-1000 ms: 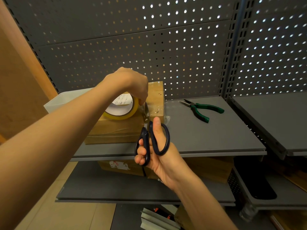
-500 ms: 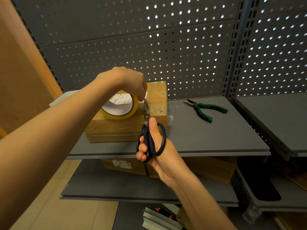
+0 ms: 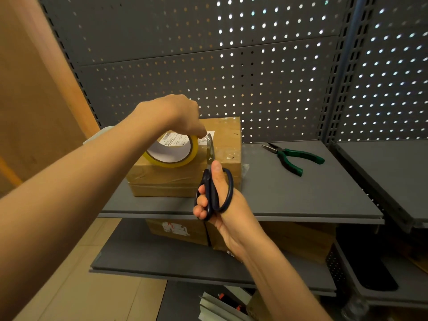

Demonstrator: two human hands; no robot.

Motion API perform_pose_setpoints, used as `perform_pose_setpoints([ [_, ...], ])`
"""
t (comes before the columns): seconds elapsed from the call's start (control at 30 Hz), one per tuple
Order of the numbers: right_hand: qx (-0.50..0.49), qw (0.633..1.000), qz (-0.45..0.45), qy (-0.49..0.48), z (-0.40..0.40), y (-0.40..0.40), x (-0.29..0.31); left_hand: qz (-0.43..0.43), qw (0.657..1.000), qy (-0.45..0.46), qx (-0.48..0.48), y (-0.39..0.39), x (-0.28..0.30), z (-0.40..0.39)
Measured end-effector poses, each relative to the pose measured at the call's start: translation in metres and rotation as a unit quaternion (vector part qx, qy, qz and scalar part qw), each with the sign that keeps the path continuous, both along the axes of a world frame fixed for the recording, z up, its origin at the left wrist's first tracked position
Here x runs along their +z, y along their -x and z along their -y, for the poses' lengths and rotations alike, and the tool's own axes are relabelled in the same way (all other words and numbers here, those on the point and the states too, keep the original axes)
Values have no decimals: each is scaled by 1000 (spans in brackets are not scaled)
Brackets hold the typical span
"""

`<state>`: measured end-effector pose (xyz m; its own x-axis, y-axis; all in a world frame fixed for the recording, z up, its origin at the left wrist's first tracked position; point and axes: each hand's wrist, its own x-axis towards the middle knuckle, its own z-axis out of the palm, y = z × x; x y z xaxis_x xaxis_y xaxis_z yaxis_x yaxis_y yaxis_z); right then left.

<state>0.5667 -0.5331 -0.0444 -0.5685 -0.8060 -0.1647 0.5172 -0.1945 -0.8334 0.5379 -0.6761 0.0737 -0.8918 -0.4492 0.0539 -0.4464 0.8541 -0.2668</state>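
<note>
A cardboard box (image 3: 227,144) wrapped in clear tape sits on the grey shelf (image 3: 289,195). My left hand (image 3: 176,114) grips a yellowish roll of tape (image 3: 172,162) just above the box top. My right hand (image 3: 220,200) holds black-handled scissors (image 3: 214,188), fingers through the loops, handles squeezed together. The blades point away from me and meet the strip of tape between the roll and the box, near the box's white label.
Green-handled pliers (image 3: 294,157) lie on the shelf to the right of the box. A white bin edge (image 3: 97,135) shows behind my left arm. More cardboard boxes (image 3: 178,230) stand on the lower shelf. Grey pegboard backs the shelving; a second shelf (image 3: 393,177) is at right.
The scissor handles have closed together, from wide apart to nearly touching, with the blades on the tape strip. My left hand still holds the roll in the same place over the box.
</note>
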Motion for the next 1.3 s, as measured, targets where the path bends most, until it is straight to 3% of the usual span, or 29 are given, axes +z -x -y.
perform_pose_setpoints([
  [0.2,-27,1000,-8,-4,5,-1,-3,-22,1000,17,-6,-7,-1,-1],
  [0.33,-100,995,11,15,-9,12,3,-50,998,-35,28,-13,2,10],
  [0.47,-146,978,-141,-40,-29,31,8,-74,994,-70,36,-19,2,17],
  [0.57,-214,929,-276,-120,-39,50,7,-84,994,-63,33,-21,1,15],
  [0.67,-281,813,-444,-250,-49,70,1,-85,994,-53,35,-23,0,14],
  [0.87,-301,668,-538,-417,-59,80,-8,-95,995,-22,36,-26,1,5],
  [1.1,-219,602,-574,-510,-56,72,-19,-106,993,-45,35,-27,1,1],
  [1.3,-207,578,-585,-529,-52,70,-27,-105,992,-56,39,-31,3,3],
])
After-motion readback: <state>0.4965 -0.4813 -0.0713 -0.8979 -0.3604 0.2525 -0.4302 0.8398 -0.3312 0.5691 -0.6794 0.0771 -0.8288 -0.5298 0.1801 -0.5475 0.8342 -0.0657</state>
